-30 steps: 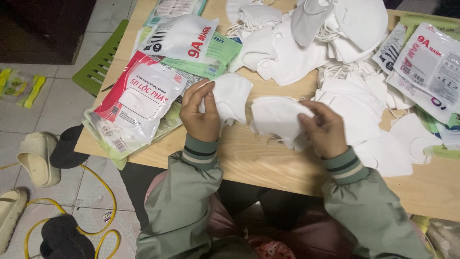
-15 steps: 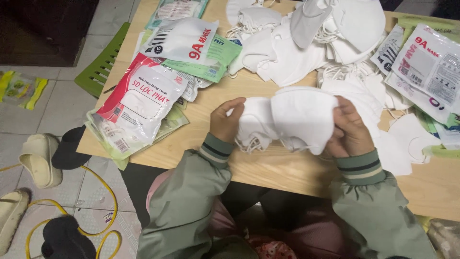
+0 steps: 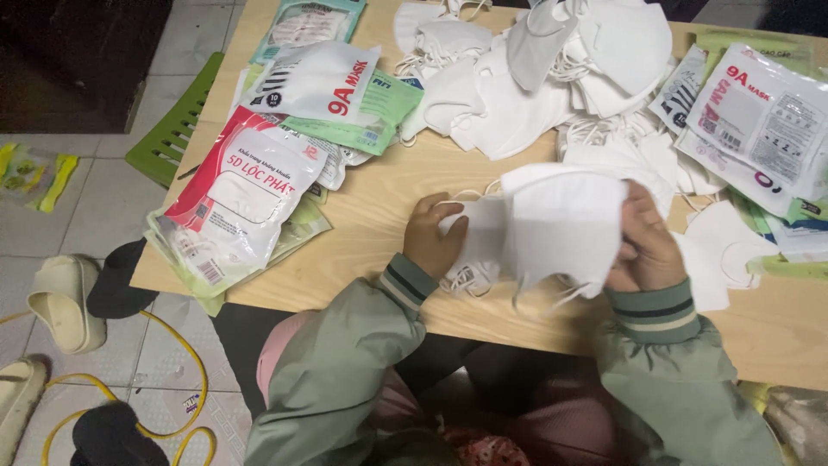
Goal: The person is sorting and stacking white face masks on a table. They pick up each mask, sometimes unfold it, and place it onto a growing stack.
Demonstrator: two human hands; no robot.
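Both my hands hold a small stack of white folded face masks (image 3: 552, 226) just above the wooden table (image 3: 371, 216). My left hand (image 3: 434, 237) grips the stack's left end, where ear loops dangle. My right hand (image 3: 645, 242) grips its right end, fingers curled over the top edge. I wear green sleeves with striped cuffs. A loose heap of white masks (image 3: 535, 78) lies at the back of the table, beyond the stack.
Flat printed mask packets lie in piles at the table's left (image 3: 241, 198) and right (image 3: 759, 112). On the tiled floor to the left are pale slippers (image 3: 62, 298), dark slippers, a yellow cable (image 3: 185, 371) and a green plastic stool (image 3: 177, 129).
A second ago each hand held a separate mask apart. They came together, and now both hands hold the masks as one stack, shifted a little to the right.
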